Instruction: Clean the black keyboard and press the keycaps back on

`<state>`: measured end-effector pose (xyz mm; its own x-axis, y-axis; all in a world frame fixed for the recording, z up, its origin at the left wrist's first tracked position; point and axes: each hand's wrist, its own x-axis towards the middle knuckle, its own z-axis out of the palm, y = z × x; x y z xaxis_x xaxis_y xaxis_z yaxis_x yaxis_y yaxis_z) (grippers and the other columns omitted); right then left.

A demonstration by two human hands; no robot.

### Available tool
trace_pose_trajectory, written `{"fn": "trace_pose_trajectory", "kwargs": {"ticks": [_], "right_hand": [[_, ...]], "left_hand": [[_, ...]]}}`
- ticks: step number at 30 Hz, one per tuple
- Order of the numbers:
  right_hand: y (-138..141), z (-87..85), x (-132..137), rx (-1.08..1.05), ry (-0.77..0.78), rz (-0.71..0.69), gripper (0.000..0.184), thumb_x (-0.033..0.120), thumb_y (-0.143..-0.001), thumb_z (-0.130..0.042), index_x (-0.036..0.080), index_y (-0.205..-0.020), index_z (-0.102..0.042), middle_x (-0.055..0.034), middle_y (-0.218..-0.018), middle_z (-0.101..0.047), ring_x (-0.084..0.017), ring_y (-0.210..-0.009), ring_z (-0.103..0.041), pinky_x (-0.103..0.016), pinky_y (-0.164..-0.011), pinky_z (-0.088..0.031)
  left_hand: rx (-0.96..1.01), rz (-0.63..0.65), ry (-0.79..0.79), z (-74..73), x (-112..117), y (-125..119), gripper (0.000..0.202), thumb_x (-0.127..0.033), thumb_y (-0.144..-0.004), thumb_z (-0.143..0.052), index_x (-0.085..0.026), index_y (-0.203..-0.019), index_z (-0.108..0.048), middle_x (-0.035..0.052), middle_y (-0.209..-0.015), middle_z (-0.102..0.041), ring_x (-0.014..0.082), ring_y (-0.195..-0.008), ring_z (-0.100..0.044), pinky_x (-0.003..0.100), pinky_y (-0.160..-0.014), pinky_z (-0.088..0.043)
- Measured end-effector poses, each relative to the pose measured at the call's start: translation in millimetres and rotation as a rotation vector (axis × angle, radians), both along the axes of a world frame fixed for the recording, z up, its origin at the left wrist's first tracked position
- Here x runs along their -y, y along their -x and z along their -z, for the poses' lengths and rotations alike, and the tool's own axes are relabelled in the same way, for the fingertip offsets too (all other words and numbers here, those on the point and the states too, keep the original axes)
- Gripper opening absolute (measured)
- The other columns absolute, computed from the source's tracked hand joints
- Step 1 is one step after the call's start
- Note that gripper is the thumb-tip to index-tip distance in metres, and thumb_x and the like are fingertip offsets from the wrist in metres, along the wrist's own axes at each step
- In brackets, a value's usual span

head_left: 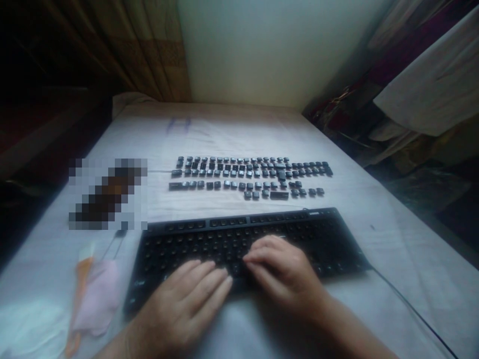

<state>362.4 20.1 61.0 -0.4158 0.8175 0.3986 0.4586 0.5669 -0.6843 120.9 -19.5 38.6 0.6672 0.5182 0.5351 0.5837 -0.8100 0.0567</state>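
A black keyboard (292, 247) lies before me, with bare key sockets where its caps have been taken off. My left hand (187, 299) rests flat over its near left edge, fingers stretched out side by side. Over the middle of the board, my right hand (282, 264) is closed in a pinch, thumb against fingers. Whatever sits between those fingertips, if anything, is hidden. Behind the keyboard, loose black keycaps (234, 184) stand in several rows, among them a long one (279, 195).
To the left lie a brush (84, 269) with an orange handle, a pink cloth (99, 296) and a thin two-pronged item (119, 239). A blurred-out dark object (108, 192) is behind them. The keyboard's cable (411, 304) runs off right across the pale sheet (389, 239).
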Motion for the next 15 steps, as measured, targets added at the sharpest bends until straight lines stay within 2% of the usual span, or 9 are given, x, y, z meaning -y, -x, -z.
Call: {"fn": "trace_pose_trajectory", "kwargs": {"ticks": [8, 15], "right_hand": [[-5, -0.6, -4, -0.093, 0.020, 0.013, 0.015, 0.008, -0.087, -0.062, 0.017, -0.089, -0.074, -0.0060, -0.081, -0.072, -0.015, -0.075, -0.069, -0.024, -0.069, -0.056], [-8, 1.8, -6, -0.102, 0.024, 0.055, 0.016, 0.008, -0.087, -0.061, 0.018, -0.087, -0.073, -0.0055, -0.081, -0.071, -0.016, -0.076, -0.069, -0.024, -0.068, -0.056]], "left_hand": [[0.029, -0.024, -0.014, 1.6, 1, 2, 0.026, -0.016, -0.102, -0.047, -0.017, -0.115, -0.070, 0.0019, -0.116, -0.072, 0.0180, -0.113, -0.061, 0.036, -0.113, -0.037], [0.067, -0.050, -0.069, 14.8, 0, 3, 0.027, -0.017, -0.103, -0.046, -0.020, -0.111, -0.072, -0.0002, -0.113, -0.073, 0.0160, -0.112, -0.062, 0.034, -0.117, -0.035]]}}
